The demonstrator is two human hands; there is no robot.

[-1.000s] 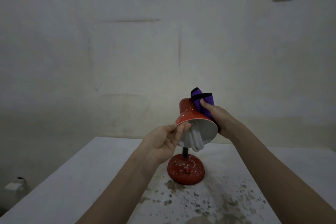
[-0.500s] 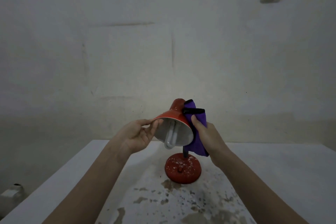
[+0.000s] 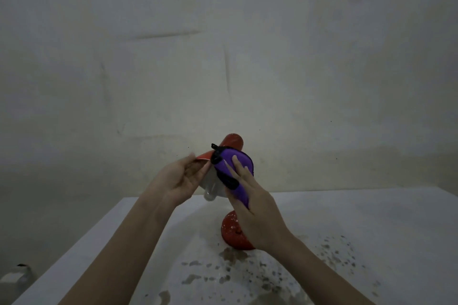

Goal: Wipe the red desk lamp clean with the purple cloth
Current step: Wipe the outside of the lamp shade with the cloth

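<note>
Purple cloth: swept across red desk lamp toward your left hand; right hand presses it flat-fingered. Left grip blurred. Wiping ongoing.
</note>
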